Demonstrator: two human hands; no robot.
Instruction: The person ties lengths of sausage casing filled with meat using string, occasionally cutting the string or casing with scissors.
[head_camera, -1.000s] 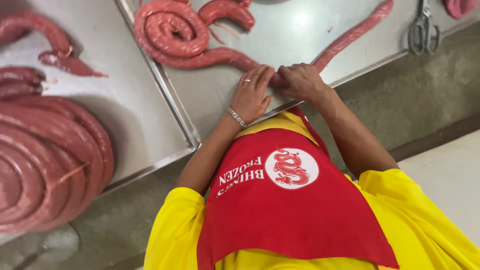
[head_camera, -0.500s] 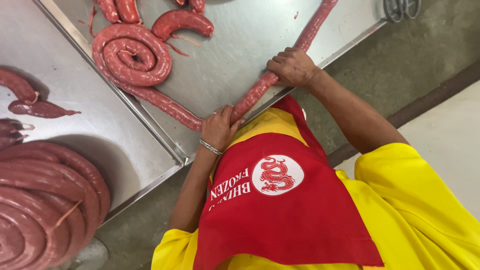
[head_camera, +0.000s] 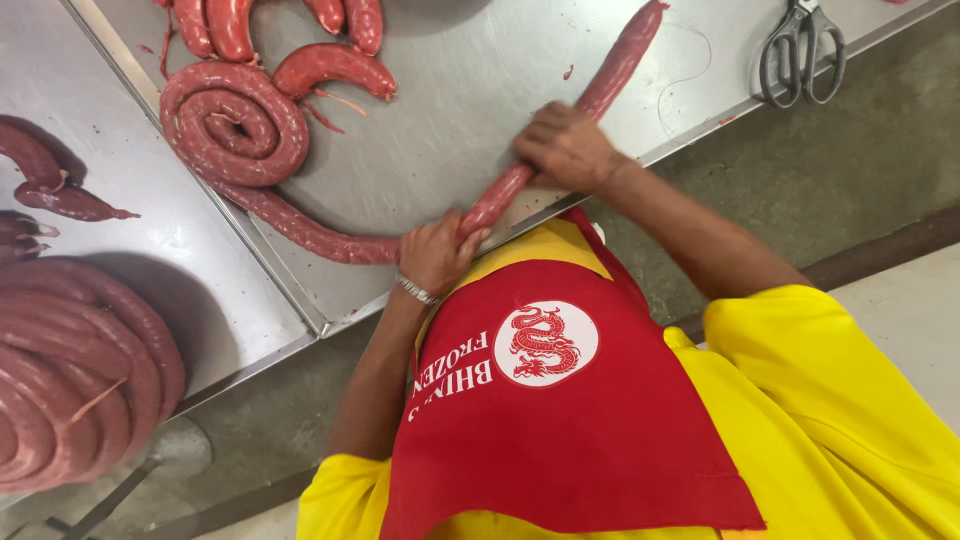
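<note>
Red sausage (head_camera: 330, 238) lies on steel table (head_camera: 470, 90), running from a coil at 10 o'clock to its tip at 1 o'clock. Left hand (head_camera: 437, 255) closed around it near table edge. Right hand (head_camera: 567, 148) gripping it further up. Scissors (head_camera: 800, 50) at 2 o'clock, well apart.

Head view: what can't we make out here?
- Sausage under the left hand and the right hand: the fingers cover it, so the grip itself is hidden.
- Scissors: blades cut off by the top edge.
- Coiled sausages at the left: cut off by the left edge.
- Sausage pieces at the top: ends cut off by the top edge.
</note>
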